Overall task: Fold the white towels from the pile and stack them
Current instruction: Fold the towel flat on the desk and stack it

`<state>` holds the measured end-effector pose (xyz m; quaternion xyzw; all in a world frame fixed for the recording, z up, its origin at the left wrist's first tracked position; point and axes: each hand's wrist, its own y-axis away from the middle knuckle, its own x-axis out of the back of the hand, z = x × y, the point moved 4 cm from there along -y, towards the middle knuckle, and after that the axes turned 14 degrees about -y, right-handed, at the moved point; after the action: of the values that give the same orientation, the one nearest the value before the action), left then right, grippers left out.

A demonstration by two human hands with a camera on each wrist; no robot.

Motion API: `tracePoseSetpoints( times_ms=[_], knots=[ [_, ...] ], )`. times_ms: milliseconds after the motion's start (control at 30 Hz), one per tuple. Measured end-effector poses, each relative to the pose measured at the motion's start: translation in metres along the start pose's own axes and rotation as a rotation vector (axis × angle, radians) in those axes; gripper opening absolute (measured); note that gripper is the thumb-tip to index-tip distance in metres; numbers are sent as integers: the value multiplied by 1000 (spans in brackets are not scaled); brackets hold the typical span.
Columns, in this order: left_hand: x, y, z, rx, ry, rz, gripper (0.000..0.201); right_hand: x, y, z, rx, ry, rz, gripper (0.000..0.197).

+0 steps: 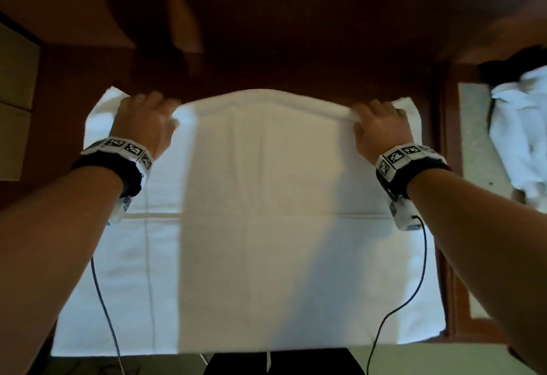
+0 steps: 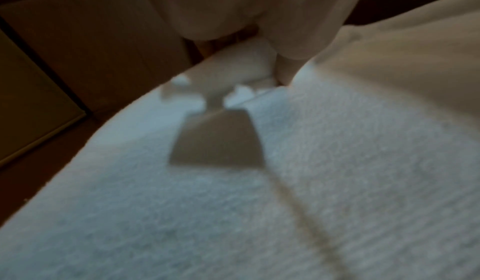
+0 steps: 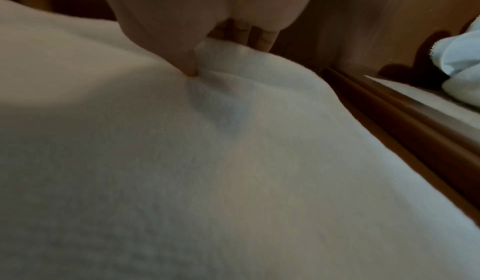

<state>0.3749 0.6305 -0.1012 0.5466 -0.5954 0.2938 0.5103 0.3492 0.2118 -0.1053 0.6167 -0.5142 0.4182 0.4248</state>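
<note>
Both my hands pinch the far edge of a white towel spread flat in front of me.

The towel (image 1: 260,212) lies open on the wooden table (image 1: 266,70), about as wide as it is deep, its near edge at the table's front. My left hand (image 1: 145,121) grasps the far-left part of its edge, my right hand (image 1: 380,126) the far-right, thumbs on top. Dark wood shows beyond. The pile of towels (image 1: 521,135) sits well apart on my right.
</note>
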Motion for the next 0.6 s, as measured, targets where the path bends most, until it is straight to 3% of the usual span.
tracePoseSetpoints(
  times_ms=[100, 200, 333, 500, 600],
  knots=[
    [21, 1, -5, 54, 130, 20, 20, 19, -3, -9, 18, -7, 57, 22],
    [49, 4, -22, 112, 194, 41, 21, 54, -2, -19, 54, -60, 182, 17],
    [92, 26, -42, 50, 160, 143, 22, 92, 18, -37, 8, -190, 247, 14],
    [103, 111, -44, -9, 100, 310, 9, 101, 97, -61, 59, -184, 300, 15],
    [86, 181, -35, -28, 50, 364, 13, 90, 160, -68, 85, -83, 310, 18]
  ],
)
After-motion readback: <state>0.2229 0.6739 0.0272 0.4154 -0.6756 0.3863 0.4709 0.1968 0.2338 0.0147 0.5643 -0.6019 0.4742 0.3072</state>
